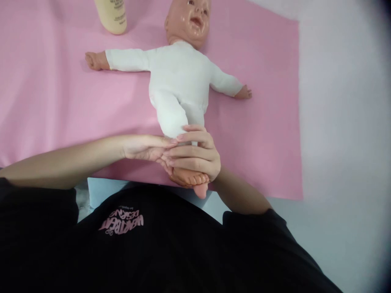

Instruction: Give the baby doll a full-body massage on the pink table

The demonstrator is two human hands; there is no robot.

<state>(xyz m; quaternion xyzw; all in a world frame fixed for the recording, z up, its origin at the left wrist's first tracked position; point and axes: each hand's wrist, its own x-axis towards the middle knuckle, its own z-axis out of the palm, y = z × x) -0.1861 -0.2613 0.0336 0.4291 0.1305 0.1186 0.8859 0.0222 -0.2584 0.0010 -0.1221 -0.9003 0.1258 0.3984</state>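
Observation:
A baby doll (181, 73) in white cloth lies on its back, arms spread and its feet toward me. My left hand (146, 148) is closed about the doll's lower leg from the left, its thumb along the top and the fingers partly hidden beneath. From the right, my right hand (198, 154) wraps its fingers over the top of the same leg and foot, with its thumb tip showing below. The doll's bare foot (190, 177) sticks out under my right fingers, toes visible. Both hands touch each other. The other lower leg is mostly hidden behind my right hand.
Under the doll is a pink mat (259, 134) whose right edge meets a pale surface (339, 122). A pale yellow bottle (113, 16) stands at the upper left, cut off by the frame. Below the mat's front edge shows something light blue (104, 191).

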